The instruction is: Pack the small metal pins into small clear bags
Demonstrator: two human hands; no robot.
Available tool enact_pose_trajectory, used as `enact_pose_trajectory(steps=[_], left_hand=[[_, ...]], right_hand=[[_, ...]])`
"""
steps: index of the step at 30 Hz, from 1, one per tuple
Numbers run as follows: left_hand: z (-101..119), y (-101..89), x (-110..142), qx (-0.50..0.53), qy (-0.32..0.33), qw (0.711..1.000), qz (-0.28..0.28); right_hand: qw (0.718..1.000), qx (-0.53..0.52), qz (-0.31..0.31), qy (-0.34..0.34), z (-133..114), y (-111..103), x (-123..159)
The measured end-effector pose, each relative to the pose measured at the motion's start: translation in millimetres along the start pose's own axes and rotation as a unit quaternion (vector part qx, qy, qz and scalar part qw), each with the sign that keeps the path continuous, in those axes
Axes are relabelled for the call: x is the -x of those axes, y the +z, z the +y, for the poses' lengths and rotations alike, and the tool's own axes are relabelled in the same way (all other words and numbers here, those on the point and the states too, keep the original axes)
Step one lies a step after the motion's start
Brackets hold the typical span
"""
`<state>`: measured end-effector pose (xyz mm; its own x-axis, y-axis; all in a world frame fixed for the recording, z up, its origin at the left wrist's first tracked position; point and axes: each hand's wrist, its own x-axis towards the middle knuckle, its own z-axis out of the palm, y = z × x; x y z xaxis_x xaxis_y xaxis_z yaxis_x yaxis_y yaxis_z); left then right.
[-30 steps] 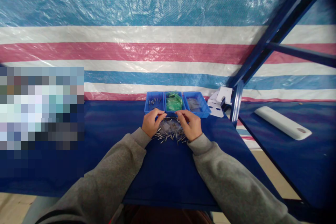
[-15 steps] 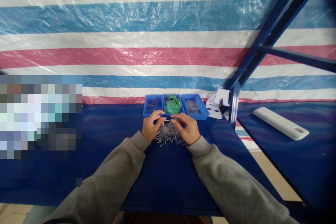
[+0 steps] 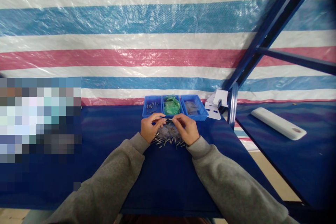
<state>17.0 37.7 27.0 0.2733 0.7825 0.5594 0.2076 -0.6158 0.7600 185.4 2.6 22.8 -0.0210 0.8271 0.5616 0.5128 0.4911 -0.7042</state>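
Thin metal pin (image 3: 168, 120) pinched between the fingertips of left hand (image 3: 151, 129) and right hand (image 3: 189, 129), fingers curled nearly closed. Loose pins (image 3: 168, 137) heaped just below the fingers; blue divided tray (image 3: 152, 97) seen just beyond, green bag (image 3: 172, 106) in its middle compartment.

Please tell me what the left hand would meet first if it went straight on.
The left hand would probably meet the thin pin at its fingertips first, then the right hand, though depth is hard to judge here.
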Motion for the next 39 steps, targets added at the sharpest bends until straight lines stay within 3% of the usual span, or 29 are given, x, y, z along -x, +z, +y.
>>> enact_pose_trajectory(steps=[10, 17, 23, 30, 34, 39], left_hand=[[5.9, -4.0, 0.2, -0.114, 0.015, 0.993, 0.025], [8.7, -1.1, 0.5, -0.094, 0.066, 0.993, 0.026], [6.3, -1.4, 1.8, -0.054, 0.053, 0.997, 0.034], [8.1, -7.5, -1.7, -0.201, 0.175, 0.964, 0.025], [6.6, -9.3, -1.0, -0.212, 0.191, 0.958, 0.016], [2.2, -9.7, 1.2, -0.189, 0.200, 0.960, 0.057]], right_hand=[[0.999, 0.012, -0.024, -0.044, -1.9, -0.4, -0.2], [0.998, 0.028, -0.018, -0.048, 0.9, 1.8, -0.5], [0.999, 0.032, 0.013, -0.038, 1.8, 0.4, -2.1], [0.998, 0.040, 0.010, -0.042, 2.2, 0.3, -1.9], [0.998, 0.042, 0.007, -0.043, 2.4, 0.4, -1.8], [0.998, 0.047, 0.008, -0.044, 3.6, 1.0, -1.9]])
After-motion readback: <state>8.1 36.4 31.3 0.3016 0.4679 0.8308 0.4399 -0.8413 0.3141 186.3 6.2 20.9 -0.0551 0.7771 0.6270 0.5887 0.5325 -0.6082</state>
